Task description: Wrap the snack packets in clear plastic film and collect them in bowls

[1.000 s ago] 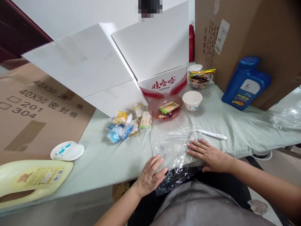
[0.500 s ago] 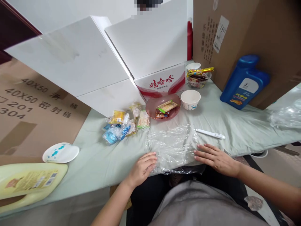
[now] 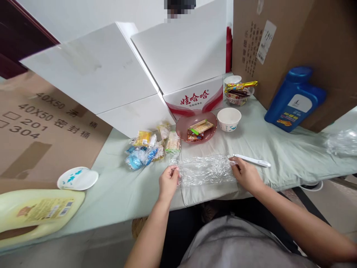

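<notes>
A clear, crinkled plastic bag (image 3: 206,170) lies in front of me on the green cloth, folded into a wide strip. My left hand (image 3: 169,182) pinches its left edge between thumb and fingers. At the other end, my right hand (image 3: 245,173) is closed on the right edge. Just beyond my right hand is a white utility knife (image 3: 252,160). Several wrapped snacks (image 3: 142,150) are piled to the left, past my left hand. A pink translucent plate (image 3: 182,134) with packaged snacks (image 3: 201,127) stands behind the plastic bag.
Right of the plate is a white paper bowl (image 3: 229,121), with a snack-filled bowl (image 3: 237,97) behind it. A blue bottle (image 3: 295,100) leans by a cardboard box (image 3: 279,44). White boxes (image 3: 178,52) line the back. A crushed paper bowl (image 3: 78,178) and yellow jug (image 3: 41,212) lie left.
Both hands went from lying flat on the plastic bag to gripping its side edges. The near part of the bag has been folded away from me, off the table edge, making it narrower.
</notes>
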`<state>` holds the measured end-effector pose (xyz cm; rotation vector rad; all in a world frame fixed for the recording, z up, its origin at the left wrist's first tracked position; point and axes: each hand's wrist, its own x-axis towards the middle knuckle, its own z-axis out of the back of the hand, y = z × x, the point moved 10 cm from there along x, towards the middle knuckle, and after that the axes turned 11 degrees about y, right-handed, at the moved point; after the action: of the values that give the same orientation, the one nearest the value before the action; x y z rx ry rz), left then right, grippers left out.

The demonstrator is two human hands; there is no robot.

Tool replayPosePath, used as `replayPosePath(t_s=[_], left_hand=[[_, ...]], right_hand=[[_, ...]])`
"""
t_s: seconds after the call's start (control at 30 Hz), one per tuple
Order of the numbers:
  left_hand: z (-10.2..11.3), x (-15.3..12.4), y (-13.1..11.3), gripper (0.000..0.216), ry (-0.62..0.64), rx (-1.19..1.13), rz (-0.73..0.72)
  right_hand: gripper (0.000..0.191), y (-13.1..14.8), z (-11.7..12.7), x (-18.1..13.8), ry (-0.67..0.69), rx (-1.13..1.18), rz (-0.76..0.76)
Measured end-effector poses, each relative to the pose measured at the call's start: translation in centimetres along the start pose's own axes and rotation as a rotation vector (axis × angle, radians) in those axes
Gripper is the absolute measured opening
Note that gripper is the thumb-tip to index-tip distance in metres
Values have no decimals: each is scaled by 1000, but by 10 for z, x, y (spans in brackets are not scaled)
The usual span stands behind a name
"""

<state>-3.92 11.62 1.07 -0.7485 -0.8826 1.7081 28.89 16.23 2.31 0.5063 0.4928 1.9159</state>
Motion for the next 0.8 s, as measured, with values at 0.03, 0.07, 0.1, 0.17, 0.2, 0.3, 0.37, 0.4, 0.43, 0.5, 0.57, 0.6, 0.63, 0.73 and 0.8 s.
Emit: replayPosePath(t_s=[0.03, 0.07, 0.1, 0.17, 0.2, 0.3, 0.37, 0.4, 0.43, 0.5, 0.57, 0.6, 0.63, 0.73, 0.8], left_hand=[[1, 3, -1, 26, -44, 79, -11], [1, 6, -3, 21, -80, 177, -22], [0, 7, -5, 17, -104, 281, -28], [-2, 8, -6, 14, -126, 464, -14], [-2, 7, -7, 17, -133, 533, -9], [6, -7, -25, 33, -253, 656, -107], [10, -24, -51, 33, -377, 683, -293], [6, -32, -65, 28, -392, 688, -406], [-2, -38, -77, 23, -357, 692, -517], [-31, -41, -92, 21, -146, 720, -685], [-65, -36, -89, 32, 108, 788, -724], [-78, -32, -82, 40, 204, 829, -699], [-87, -27, -73, 50, 273, 868, -659], [-100, -15, -49, 64, 363, 936, -544], [-98, -14, -44, 63, 366, 937, -519]], right_hand=[[42, -2, -6, 4, 2, -74, -34], [45, -3, -12, 6, 10, -143, -53], [47, -4, -16, 8, 18, -201, -63], [49, -6, -19, 8, 20, -272, -65], [50, -7, -16, 8, 8, -284, -69], [52, -9, 7, 5, -88, -245, -74], [49, 2, 24, 4, -166, -193, -6], [44, 13, 29, 4, -182, -177, 58], [40, 26, 29, 5, -171, -172, 137], [36, 54, 13, 9, -68, -202, 299], [41, 71, -16, 14, 79, -269, 397], [48, 73, -32, 18, 147, -308, 405], [59, 70, -47, 23, 207, -345, 386], [83, 51, -77, 34, 318, -411, 290], [84, 46, -81, 35, 340, -415, 269]])
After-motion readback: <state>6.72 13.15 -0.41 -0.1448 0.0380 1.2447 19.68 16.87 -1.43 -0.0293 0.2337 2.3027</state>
